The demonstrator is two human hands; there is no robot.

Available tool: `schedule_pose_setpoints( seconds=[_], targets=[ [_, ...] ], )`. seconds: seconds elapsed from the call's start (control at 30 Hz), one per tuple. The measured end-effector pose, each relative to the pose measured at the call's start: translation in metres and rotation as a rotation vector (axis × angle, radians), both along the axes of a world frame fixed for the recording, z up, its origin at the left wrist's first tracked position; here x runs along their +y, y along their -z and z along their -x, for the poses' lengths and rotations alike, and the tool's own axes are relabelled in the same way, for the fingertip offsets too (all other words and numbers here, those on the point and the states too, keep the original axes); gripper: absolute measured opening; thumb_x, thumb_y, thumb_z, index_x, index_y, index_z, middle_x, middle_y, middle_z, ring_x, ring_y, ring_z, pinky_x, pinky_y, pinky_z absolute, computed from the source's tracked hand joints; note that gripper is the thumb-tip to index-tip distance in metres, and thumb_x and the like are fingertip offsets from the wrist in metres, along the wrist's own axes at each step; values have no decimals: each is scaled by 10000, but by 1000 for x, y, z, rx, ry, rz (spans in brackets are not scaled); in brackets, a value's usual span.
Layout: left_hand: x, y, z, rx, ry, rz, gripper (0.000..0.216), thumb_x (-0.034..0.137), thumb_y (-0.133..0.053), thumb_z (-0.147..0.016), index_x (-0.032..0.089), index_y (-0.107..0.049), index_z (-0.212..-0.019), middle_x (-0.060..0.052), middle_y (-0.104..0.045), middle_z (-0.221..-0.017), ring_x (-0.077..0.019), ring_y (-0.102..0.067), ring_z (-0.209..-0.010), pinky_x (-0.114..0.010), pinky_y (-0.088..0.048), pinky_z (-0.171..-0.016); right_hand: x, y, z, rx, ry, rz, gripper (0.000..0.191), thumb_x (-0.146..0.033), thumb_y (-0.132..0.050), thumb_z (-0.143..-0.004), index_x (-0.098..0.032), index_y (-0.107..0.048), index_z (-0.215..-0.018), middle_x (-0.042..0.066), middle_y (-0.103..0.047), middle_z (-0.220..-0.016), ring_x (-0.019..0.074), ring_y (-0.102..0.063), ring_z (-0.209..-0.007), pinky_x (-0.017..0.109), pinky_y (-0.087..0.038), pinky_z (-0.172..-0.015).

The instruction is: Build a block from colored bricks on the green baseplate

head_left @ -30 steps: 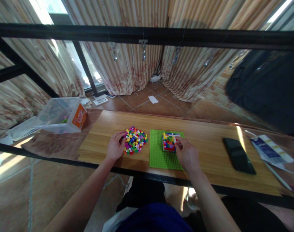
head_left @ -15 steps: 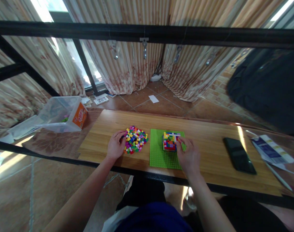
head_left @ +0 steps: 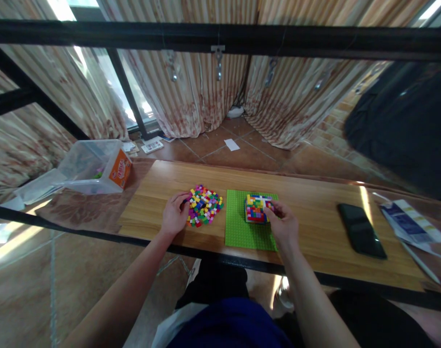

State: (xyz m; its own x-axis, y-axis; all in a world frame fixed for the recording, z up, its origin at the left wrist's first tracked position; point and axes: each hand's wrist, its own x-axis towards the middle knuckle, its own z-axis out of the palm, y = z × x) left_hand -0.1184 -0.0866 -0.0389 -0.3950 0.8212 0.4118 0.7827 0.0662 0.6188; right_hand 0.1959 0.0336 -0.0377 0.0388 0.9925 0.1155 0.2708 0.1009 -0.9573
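Observation:
A pile of small multicoloured bricks (head_left: 203,206) lies on the wooden table (head_left: 315,212). My left hand (head_left: 174,216) rests at the pile's left edge, fingers curled against the bricks. To the right lies a green baseplate (head_left: 240,232) carrying a multicoloured block of stacked bricks (head_left: 256,208). My right hand (head_left: 284,223) is at the block's right side, fingertips pinched against its upper right corner. What the fingers hold is too small to make out.
A black phone (head_left: 360,235) lies on the table to the right, with papers (head_left: 411,229) beyond it. A clear plastic box with an orange label (head_left: 97,166) stands at the left. A black metal bar (head_left: 220,41) crosses overhead. A dark bag (head_left: 405,125) sits at the far right.
My right hand has shifted slightly from the block's front right to its upper right corner. My left hand has stayed at the pile. The camera tilted a little.

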Motion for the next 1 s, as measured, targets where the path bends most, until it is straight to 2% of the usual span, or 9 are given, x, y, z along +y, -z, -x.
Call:
schedule_pose_setpoints(
  seconds=[0.2,0.5,0.73,1.0],
  targets=[
    [0,0,0,-4,5,0,244,252,-505,-895,200,-683,-1054,-83,-680,-1169,-232,-620,-1127,-421,-485,-1049,4,4,1,134,12,30,455,-419,-766,-661,-169,-720,-1038,87,-740,-966,194,-676,-832,404,-559,-824],
    [0,0,0,3,-3,8,248,254,-500,-897,192,-685,-1050,-91,-678,-1164,-236,-618,-1133,-421,-483,-1050,1,1,4,248,-8,35,432,-380,-790,-640,-181,-741,-1020,98,-750,-1045,200,-693,-860,412,-573,-835],
    [1,1,0,-2,5,10,245,241,-491,-894,201,-683,-1042,-83,-683,-1140,-228,-625,-1115,-422,-495,-1037,2,5,3,215,-22,34,426,-400,-771,-666,-181,-746,-1030,101,-751,-1068,207,-698,-887,440,-563,-884],
    [1,2,0,1,-1,-20,241,231,-498,-888,200,-683,-1039,-92,-679,-1137,-233,-626,-1105,-430,-502,-1029,6,11,5,199,-26,12,446,-432,-753,-683,-172,-739,-1046,91,-754,-1017,194,-695,-846,404,-573,-831]
  ],
)
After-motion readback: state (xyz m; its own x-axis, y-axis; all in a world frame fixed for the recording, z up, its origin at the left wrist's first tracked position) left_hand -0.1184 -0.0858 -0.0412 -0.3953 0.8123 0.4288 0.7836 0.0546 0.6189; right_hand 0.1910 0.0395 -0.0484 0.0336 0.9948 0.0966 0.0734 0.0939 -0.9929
